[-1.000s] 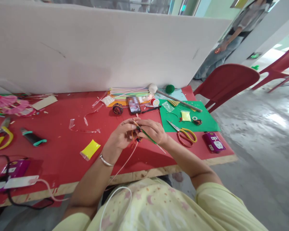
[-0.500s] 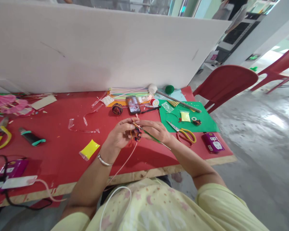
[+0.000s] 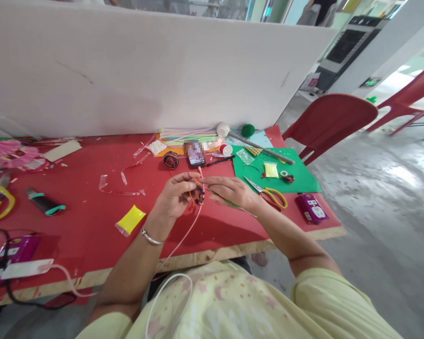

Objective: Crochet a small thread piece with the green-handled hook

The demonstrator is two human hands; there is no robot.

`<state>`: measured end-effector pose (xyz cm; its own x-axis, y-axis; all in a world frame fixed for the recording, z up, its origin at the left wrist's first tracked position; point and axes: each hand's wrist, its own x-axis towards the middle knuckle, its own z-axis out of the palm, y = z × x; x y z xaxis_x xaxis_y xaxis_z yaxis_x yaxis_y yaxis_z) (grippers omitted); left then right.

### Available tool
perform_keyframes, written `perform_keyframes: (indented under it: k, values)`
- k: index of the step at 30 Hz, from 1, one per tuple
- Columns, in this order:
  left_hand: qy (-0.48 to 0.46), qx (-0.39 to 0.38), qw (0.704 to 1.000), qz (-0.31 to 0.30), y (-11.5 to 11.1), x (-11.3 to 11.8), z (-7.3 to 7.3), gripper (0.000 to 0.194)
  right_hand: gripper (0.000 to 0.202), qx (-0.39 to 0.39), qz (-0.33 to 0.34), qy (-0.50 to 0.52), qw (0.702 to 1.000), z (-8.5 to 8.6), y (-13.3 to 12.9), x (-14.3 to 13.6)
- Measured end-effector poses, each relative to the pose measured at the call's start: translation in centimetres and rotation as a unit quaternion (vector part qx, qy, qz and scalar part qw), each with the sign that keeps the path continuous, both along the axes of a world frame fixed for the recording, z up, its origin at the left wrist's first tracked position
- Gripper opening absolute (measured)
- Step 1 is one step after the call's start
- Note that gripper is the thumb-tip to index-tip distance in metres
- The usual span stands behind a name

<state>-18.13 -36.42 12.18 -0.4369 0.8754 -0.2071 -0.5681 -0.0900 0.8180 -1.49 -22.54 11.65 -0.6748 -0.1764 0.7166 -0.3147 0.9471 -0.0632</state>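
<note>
A small piece of dark multicoloured yarn work (image 3: 199, 195) is pinched in my left hand (image 3: 177, 195), and an orange strand runs up by the fingertips. My right hand (image 3: 233, 190) is closed around a crochet hook with a green handle (image 3: 229, 202), its thin tip at the yarn. The two hands nearly meet above the red table. Behind them lie a ball of multicoloured yarn (image 3: 170, 160) and a phone (image 3: 195, 154) with a white cable plug at its lower end.
Scissors (image 3: 273, 197), a yellow packet (image 3: 271, 170) and a small yarn piece (image 3: 288, 177) lie around the green sheet (image 3: 300, 181) at right. At left are another yellow packet (image 3: 130, 220), a cutter (image 3: 45, 202) and pliers (image 3: 0, 200). A white board (image 3: 144, 70) stands behind.
My right hand has shifted slightly right and the hook with it, its rear end now lower and further right. My left hand still pinches the yarn work.
</note>
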Motion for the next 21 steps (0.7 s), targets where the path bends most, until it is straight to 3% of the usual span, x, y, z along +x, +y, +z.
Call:
perform_keyframes:
  k: [4,11,21]
  values:
    - [-0.008,0.001,1.000,-0.015,0.0,-0.2,-0.2,0.028,0.021,-0.082,0.018,-0.023,0.996,0.2,-0.3,0.2]
    - [0.007,0.014,1.000,-0.027,0.1,-0.2,0.1,0.032,0.024,-0.046,-0.031,0.033,0.998,-1.0,-0.8,-0.2]
    - [0.030,0.041,0.998,0.036,0.1,0.5,1.0,0.028,0.026,-0.111,-0.026,0.093,0.989,-2.3,-0.9,-1.7]
